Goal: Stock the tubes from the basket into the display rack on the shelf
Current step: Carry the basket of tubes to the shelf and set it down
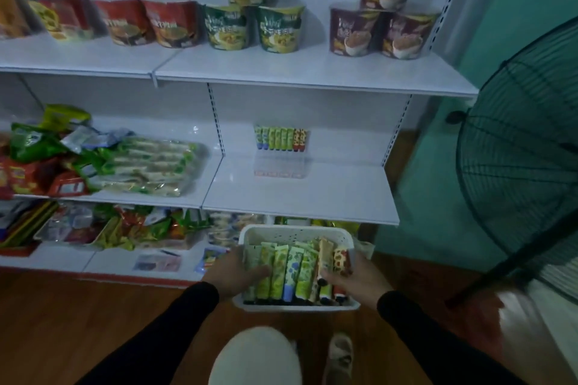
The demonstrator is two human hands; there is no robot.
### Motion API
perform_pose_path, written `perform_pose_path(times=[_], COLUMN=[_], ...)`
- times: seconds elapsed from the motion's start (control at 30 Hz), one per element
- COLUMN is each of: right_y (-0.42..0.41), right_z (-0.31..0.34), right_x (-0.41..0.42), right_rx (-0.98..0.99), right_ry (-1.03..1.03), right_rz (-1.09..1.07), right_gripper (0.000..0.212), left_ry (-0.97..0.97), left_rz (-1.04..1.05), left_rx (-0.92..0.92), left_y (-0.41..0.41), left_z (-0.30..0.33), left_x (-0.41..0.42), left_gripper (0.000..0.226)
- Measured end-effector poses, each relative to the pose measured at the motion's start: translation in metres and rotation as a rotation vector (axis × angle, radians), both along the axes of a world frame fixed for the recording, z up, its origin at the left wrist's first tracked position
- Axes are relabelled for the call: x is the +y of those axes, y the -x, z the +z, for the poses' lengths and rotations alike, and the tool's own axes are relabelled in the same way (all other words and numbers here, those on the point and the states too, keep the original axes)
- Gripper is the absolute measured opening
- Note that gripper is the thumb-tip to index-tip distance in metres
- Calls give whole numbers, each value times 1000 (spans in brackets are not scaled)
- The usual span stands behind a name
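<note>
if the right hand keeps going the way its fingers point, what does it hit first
The right hand points left across the white plastic basket, fingers already at the orange patterned tubes. Pushing on, it would likely meet the green and blue floral tubes next; depth is uncertain.

A single wide-angle view from the person's head looks forward and steeply down, facing the white metal shelving unit (300, 194) squarely from close by. Its straight shelf edges bow towards the frame's sides. At the bottom edge the view takes in the person's own black sleeves, knee and shoe above the brown wooden floor (93, 322); no second view exists to share anything.
</note>
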State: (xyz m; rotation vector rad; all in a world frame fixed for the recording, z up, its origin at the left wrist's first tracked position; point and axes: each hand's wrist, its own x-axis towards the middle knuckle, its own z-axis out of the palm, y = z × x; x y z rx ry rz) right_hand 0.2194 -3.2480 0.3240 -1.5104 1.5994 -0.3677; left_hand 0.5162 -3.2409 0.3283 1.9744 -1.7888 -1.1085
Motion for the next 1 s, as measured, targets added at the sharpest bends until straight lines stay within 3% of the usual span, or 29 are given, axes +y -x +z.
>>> perform_pose_path(times=[0.17,0.37,0.57,0.63,0.77,1.0], right_y=[37,74,83,82,74,96], right_z=[-11,-12,-40,-58,-80,-111], right_x=[-122,-232,-289,-302,-315,-348], right_rx=[5,106,144,177,93,168], right_ry=[29,111,96,82,91,157], right_rz=[12,-35,-216,-316,-561,-672], right_gripper=[78,50,38,76,104,89], left_ry=[4,-46,-60,-60,-23,21], left_rz=[45,77,-34,-89,-215,-337], left_rx=[26,45,62,95,217,299], left_y=[44,81,99,101,103,133], left_z=[0,-1,-26,-42,-71,-103], left_x=[-108,-222,-320,-342,-377,-435], left_gripper=[30,66,76,78,71,59])
